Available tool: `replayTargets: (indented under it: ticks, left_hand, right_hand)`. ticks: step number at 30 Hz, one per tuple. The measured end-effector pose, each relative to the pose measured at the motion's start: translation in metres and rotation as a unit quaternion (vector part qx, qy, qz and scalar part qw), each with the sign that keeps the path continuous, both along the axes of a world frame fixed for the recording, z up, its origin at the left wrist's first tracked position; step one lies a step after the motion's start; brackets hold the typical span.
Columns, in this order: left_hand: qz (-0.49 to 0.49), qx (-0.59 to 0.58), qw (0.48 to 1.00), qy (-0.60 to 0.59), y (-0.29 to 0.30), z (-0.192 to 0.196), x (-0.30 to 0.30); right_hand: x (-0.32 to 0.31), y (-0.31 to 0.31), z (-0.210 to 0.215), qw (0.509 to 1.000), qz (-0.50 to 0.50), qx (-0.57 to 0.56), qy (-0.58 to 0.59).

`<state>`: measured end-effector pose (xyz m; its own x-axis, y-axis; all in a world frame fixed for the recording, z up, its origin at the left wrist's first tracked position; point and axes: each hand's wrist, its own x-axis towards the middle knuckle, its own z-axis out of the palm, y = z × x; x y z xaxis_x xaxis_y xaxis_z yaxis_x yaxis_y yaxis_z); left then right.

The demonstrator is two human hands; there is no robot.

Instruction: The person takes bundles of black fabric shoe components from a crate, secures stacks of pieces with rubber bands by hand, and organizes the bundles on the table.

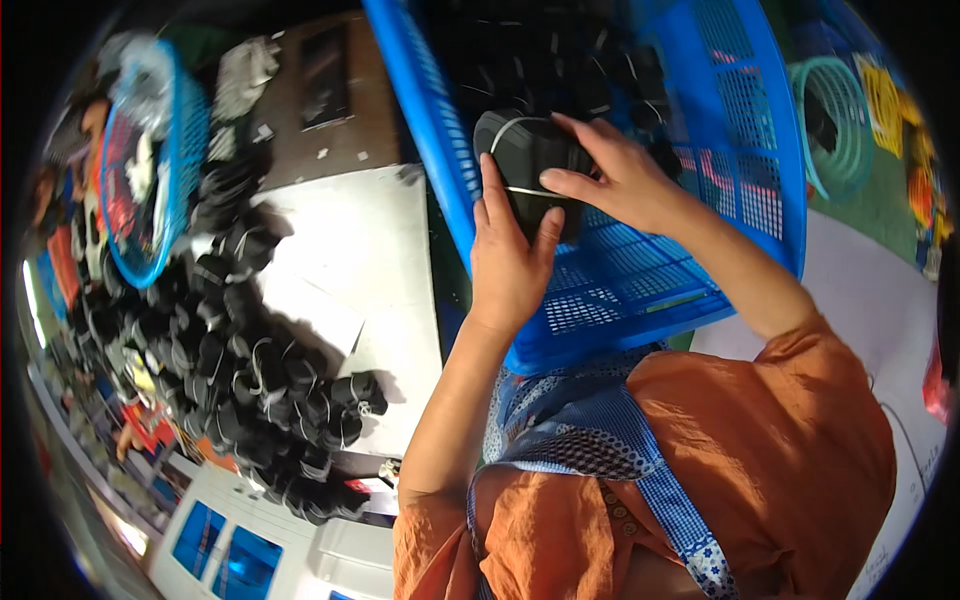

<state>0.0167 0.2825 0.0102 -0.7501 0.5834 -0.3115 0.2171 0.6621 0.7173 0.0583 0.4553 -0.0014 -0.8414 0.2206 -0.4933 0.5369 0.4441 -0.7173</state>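
Observation:
Between my two hands is a bundle of black pieces (535, 150), dark and stacked, with white bands around it. My left hand (508, 262) grips its near left side, fingers along the edge and thumb on the near end. On the right, my right hand (622, 178) holds the far right side, with its thumb by a white band. Below the bundle opens a large blue plastic crate (655, 335) with perforated walls. More black banded bundles (540, 60) lie in the crate's far part, partly in shadow.
A white-topped table (395, 235) stands left of the crate, with a heap of black banded bundles (235, 370) along it. Beyond the heap is a light-blue basket (150, 265) holding mixed items. At the far right are a pale green round basket (850, 180) and yellow cord (882, 110).

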Motion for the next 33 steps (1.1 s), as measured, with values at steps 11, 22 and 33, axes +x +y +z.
replayTargets:
  ticks: [11, 22, 33]
  left_hand:
    - [0.168, 0.479, 0.726, -0.464, -0.108, 0.055, -0.023]
    - [0.252, 0.475, 0.753, -0.379, -0.213, 0.05, -0.025]
    - [0.365, 0.464, 0.792, -0.156, -0.332, 0.06, -0.031]
  right_hand:
    - [-0.015, -0.114, 0.085, 0.929, 0.057, 0.077, 0.359]
    - [-0.056, -0.206, 0.099, 0.924, 0.146, 0.052, 0.35]
    - [-0.096, -0.311, 0.073, 0.905, 0.167, -0.29, 0.264]
